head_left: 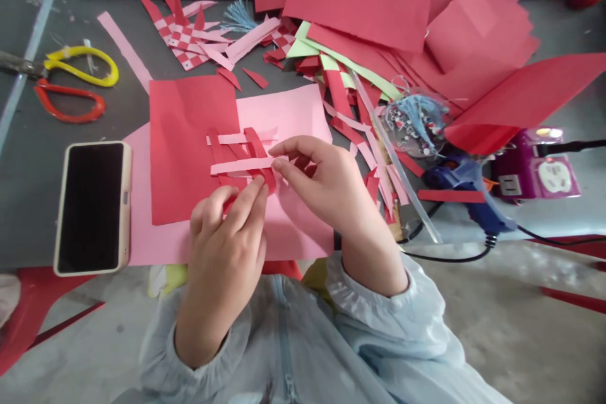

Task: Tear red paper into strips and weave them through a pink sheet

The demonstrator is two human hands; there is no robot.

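Red and pink paper strips cross one another on top of a red paper sheet [184, 120] and a larger pink sheet [288, 110]. A pink paper strip [239, 166] runs level across the red strips [253, 142]. The thumb and forefinger of my right hand [322, 183] pinch its right end. Below it, my left hand [231, 240] lies with fingertips on the red strips, its forefinger and middle finger stretched out and the others bent. A second pink strip [231, 139] crosses the red ones a little farther up.
A phone [92, 208] and scissors [76, 82] lie on the left. Woven paper pieces [182, 38] and red sheets [360, 12] are at the back. On the right are a dish of beads [414, 120], a blue glue gun [468, 186] with its cord, and a purple power socket [534, 167].
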